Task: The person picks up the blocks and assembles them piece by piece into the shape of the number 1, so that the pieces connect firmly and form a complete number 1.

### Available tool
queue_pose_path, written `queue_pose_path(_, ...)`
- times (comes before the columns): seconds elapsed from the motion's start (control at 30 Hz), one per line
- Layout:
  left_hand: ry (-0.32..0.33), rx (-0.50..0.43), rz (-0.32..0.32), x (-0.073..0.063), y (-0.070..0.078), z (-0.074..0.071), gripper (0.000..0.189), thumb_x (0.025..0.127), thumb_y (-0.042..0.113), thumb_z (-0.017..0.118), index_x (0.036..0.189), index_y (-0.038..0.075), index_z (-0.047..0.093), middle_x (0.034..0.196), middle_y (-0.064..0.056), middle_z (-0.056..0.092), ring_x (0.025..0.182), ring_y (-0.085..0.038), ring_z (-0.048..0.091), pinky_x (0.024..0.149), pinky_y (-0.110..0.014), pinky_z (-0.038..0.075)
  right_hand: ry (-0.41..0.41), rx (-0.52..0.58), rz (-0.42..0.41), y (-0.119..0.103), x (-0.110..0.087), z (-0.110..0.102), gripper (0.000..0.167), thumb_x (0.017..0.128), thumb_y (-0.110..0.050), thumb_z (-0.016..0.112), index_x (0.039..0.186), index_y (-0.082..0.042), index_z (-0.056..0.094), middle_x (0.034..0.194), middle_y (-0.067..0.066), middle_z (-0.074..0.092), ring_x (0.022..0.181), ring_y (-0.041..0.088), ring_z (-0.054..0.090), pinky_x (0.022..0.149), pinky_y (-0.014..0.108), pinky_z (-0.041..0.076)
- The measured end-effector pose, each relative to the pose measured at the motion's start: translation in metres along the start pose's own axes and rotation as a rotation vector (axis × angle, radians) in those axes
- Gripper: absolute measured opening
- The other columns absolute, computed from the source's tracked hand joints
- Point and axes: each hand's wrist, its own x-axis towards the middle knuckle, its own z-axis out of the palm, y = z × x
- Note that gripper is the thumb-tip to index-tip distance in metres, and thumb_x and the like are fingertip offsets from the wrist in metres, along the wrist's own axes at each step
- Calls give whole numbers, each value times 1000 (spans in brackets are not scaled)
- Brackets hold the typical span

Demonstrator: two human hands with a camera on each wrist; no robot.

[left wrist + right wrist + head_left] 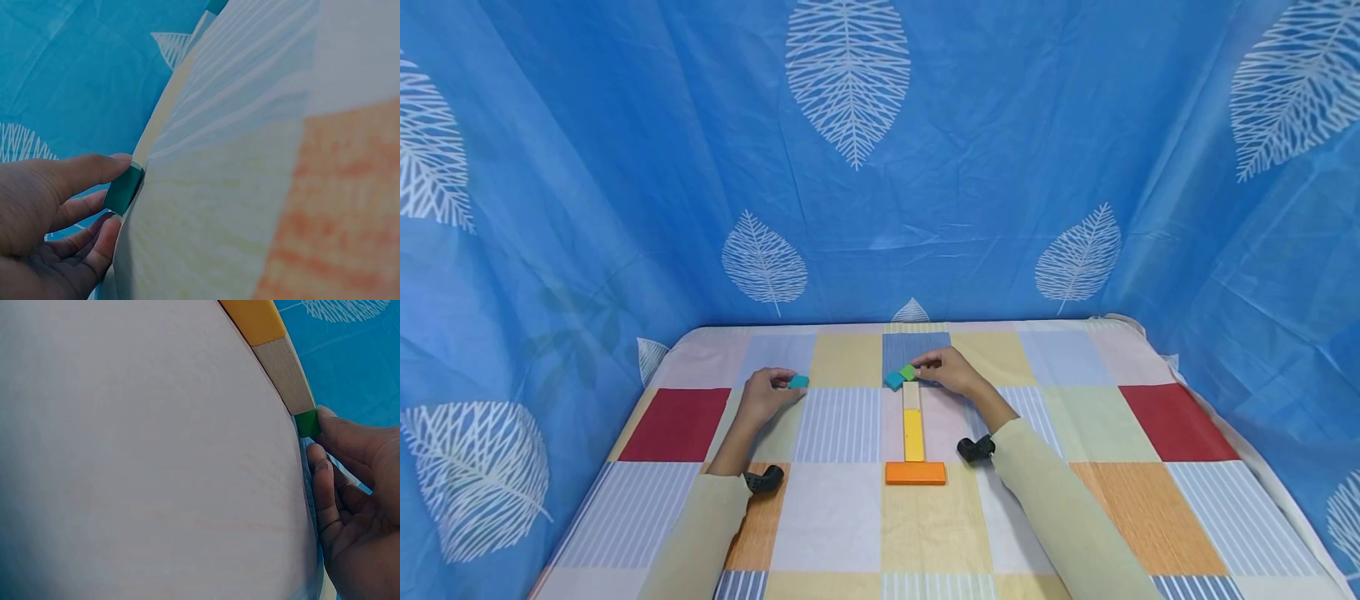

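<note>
My left hand (767, 395) pinches a small teal block (799, 382) between thumb and fingers, down at the patchwork cloth. In the left wrist view the block (124, 189) sits between the fingertips. With thumb and fingers my right hand (946, 368) holds a green block (908, 372), which meets a second teal block (892, 381). Just below the green block lies a plain wooden block (911, 395), then a yellow block (913, 435) in line with it. An orange block (915, 473) lies crosswise at the near end. The right wrist view shows the green block (307, 424) against the plain block's end.
A patchwork cloth (842, 508) covers the table. Blue curtains (970, 167) with white leaf prints rise behind and at both sides. Black wrist-worn devices (765, 479) show at both wrists.
</note>
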Motion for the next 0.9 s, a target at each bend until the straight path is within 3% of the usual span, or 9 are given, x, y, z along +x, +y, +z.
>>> queue_pose_path(0.27, -11, -17, -5, 1, 1, 0, 40, 86, 14, 81, 119, -6, 70, 105, -21, 70, 97, -33, 64, 77, -37, 52, -3, 3, -3, 0, -1, -1, 27, 97, -17, 69, 121, -4, 74, 108, 8, 71, 91, 19, 58, 79, 30, 50)
queue_pose_path(0.9, -26, -52, 30, 3, 4, -2, 42, 86, 9, 80, 124, -5, 68, 112, -23, 70, 97, -34, 66, 75, -36, 56, -1, 10, -2, -1, 0, 0, 26, 97, -16, 69, 119, -3, 74, 105, 8, 71, 89, 19, 57, 78, 30, 49)
